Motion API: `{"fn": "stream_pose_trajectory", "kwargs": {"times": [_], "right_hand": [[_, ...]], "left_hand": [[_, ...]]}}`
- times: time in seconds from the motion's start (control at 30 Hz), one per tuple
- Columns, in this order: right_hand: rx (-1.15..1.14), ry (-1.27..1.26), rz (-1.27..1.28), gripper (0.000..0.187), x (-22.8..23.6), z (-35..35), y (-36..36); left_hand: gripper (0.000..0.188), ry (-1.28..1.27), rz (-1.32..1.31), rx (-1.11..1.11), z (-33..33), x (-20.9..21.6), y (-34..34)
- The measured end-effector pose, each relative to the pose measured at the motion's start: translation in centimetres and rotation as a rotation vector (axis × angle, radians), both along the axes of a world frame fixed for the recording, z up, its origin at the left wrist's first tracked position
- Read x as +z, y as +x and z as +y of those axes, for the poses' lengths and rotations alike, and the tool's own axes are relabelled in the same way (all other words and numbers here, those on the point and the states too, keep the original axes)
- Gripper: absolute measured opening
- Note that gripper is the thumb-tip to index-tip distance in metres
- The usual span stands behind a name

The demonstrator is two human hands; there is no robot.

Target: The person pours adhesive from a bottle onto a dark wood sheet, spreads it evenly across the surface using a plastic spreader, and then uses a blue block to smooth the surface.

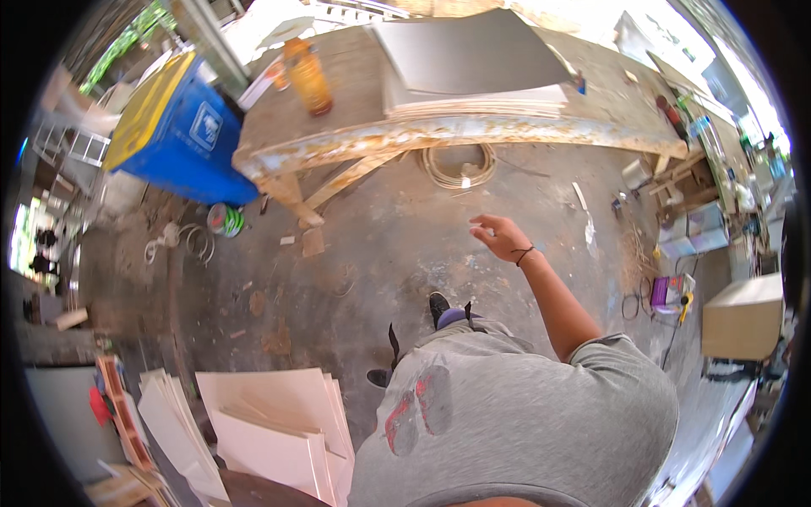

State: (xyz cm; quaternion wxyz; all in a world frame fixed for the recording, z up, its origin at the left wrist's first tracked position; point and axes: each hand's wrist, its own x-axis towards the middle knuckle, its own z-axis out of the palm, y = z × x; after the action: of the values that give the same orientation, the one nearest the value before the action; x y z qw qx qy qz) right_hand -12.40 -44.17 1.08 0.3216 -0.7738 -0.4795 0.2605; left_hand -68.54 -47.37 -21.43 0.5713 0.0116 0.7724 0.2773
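Note:
My right hand (500, 237) hangs in the air above the concrete floor, in front of the workbench (338, 133). Its fingers are loosely bent and a little apart, with nothing held in them; a dark cord circles the wrist. Nearest beyond it on the floor lies a coil of pale hose or cable (432, 179), partly under the bench. On the benchtop rests a stack of flat pale sheets (473, 108) topped by a grey sheet (473, 52). An orange bottle (308, 80) stands left of the stack. My left hand is out of sight.
A blue bin (182, 139) with a yellow lid stands left of the bench, a small can (225, 221) beside it. Several pale panels (274, 422) stand at the lower left. To the right are a cardboard box (742, 319), a purple device (672, 293) with cables, and a cluttered shelf.

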Motion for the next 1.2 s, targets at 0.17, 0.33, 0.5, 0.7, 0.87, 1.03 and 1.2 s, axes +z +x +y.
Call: {"fn": "stream_pose_trajectory", "kwargs": {"times": [0.17, 0.33, 0.5, 0.7, 0.87, 1.03, 1.2], "right_hand": [[-0.368, 0.107, 0.154, 0.024, 2.5, -4.1, 8.2], [-0.520, 0.265, 0.070, 0.028, 2.8, -3.7, 13.2], [-0.340, 0.169, -0.406, 0.052, 5.3, -0.2, 20.2], [-0.498, 0.048, -0.527, 0.076, 6.9, 7.2, 35.1], [-0.641, -0.072, -0.583, 0.084, 4.9, 11.8, 45.8], [-0.531, -0.342, -0.413, 0.094, 4.8, 13.6, 48.5], [-0.133, -0.414, -0.358, 0.106, 7.5, 11.3, 47.4]], "left_hand": [[0.045, 0.147, -0.035, -0.465, 13.7, 3.6, 12.9], [0.041, 0.578, -0.068, -0.764, 27.7, 13.2, 28.2], [0.097, 1.368, 0.347, -1.264, 36.1, 22.8, 45.9], [0.134, 1.286, 0.812, -1.776, 38.0, 27.7, 58.9], [0.122, 1.361, 0.720, -1.695, 40.3, 23.6, 60.9], [0.115, 1.352, 0.530, -1.626, 41.7, 23.7, 60.5], [0.117, 1.239, 0.630, -1.630, 43.6, 26.0, 60.4]]}}
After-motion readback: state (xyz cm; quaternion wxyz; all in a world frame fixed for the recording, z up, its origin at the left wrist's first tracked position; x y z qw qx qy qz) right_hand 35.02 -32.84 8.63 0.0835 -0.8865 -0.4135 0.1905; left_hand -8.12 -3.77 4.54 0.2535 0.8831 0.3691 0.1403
